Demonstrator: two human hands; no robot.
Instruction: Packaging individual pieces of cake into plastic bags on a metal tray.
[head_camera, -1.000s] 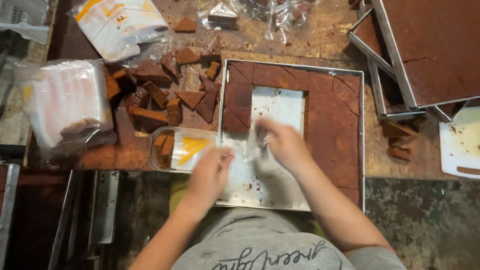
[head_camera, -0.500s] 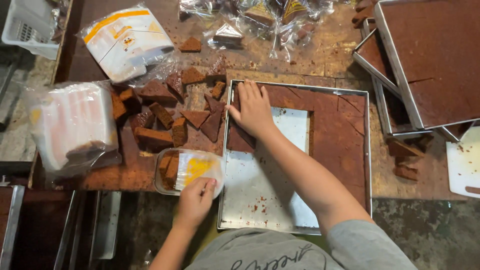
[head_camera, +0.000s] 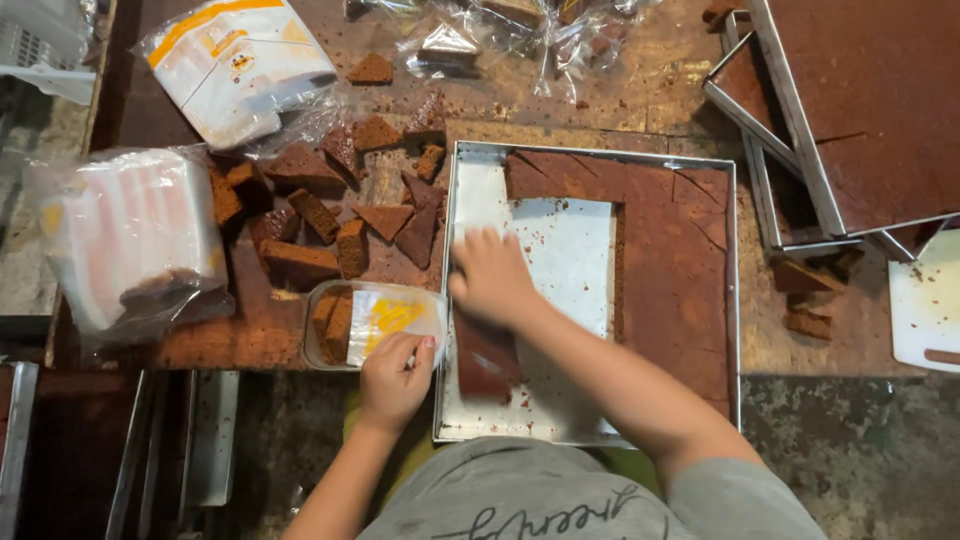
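1. Head view: since the earlier frame the right hand (head_camera: 492, 277) has drawn back from the far cake edge to the near left of the metal tray (head_camera: 737, 300). It lies blurred over a brown cake slab (head_camera: 487, 355), fingers spread; whether it grips, I cannot tell.
2. The left hand (head_camera: 395, 372) pinches the clear plastic tub (head_camera: 372, 322) on the bench (head_camera: 640, 95), cake pieces inside.
3. Loose cake pieces (head_camera: 330, 225) lie beside the tray.
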